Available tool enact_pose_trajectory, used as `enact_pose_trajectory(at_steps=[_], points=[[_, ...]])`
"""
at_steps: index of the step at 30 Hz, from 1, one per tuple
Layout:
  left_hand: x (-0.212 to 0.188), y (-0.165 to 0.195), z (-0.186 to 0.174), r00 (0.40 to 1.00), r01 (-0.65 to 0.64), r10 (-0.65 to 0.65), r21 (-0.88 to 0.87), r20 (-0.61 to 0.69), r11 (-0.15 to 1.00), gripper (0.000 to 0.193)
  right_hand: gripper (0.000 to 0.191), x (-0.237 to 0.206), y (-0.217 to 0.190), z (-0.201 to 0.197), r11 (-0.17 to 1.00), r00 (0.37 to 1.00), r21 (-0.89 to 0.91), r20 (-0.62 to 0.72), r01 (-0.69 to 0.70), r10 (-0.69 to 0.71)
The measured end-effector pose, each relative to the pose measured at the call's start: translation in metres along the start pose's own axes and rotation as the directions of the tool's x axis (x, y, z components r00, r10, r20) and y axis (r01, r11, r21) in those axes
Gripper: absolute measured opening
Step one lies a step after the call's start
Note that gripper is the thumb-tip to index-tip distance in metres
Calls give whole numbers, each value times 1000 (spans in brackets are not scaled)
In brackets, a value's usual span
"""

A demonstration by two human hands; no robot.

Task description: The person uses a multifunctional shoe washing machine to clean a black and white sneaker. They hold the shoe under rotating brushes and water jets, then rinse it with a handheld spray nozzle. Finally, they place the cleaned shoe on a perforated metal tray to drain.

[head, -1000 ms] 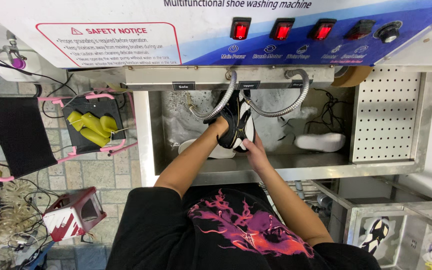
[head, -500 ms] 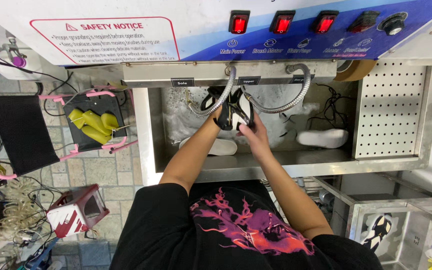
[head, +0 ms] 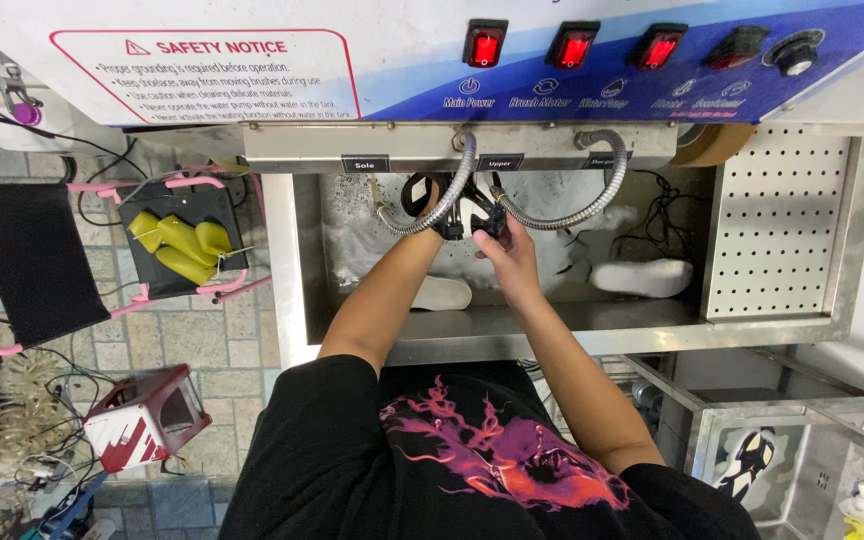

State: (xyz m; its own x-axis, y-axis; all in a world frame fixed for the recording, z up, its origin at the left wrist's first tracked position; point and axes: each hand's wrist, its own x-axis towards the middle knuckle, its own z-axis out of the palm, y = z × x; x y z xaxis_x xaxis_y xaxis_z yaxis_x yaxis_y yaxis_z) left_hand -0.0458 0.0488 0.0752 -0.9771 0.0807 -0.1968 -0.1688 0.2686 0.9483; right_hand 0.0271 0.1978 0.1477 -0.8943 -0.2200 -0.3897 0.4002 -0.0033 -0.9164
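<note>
At the far left, a black folding stool with pink tubing (head: 27, 265) stood on the tiled floor, and just right of it a dark tray held yellow rubber gloves (head: 180, 245), untouched. Next came the stainless steel wash basin (head: 297, 270), foamy inside, where a white insole (head: 442, 293) lay near the front wall beside the person's left forearm. The left hand (head: 439, 215) was up under the machine's lower edge, mostly hidden by a flexible metal hose (head: 449, 198), so its grip could not be told. The black-and-white shoe (head: 467, 212) sat between both hands at the back of the basin, and the right hand (head: 509, 255) was closed around its near side. Farther right a second white insole (head: 642, 277) rested in the suds, and beyond it a perforated steel panel (head: 777, 225) carried nothing. Judging by the foam and the loose insoles, the washing looked well under way, with this shoe not yet finished.
</note>
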Motion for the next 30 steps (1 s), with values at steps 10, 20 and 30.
enact_pose_trajectory(at_steps=[10,20,30], points=[[3,-1,3,1000,-2,2,30,10,1000,43,55,1,-4,-1,996,1000,-88,-2,8,-9],[8,-2,9,1000,-16,15,40,9,999,42,73,2,-9,-2,995,998,-73,0,60,-60],[14,1,6,999,-24,21,50,46,998,42,67,2,1,-8,992,999,-121,8,47,-46]])
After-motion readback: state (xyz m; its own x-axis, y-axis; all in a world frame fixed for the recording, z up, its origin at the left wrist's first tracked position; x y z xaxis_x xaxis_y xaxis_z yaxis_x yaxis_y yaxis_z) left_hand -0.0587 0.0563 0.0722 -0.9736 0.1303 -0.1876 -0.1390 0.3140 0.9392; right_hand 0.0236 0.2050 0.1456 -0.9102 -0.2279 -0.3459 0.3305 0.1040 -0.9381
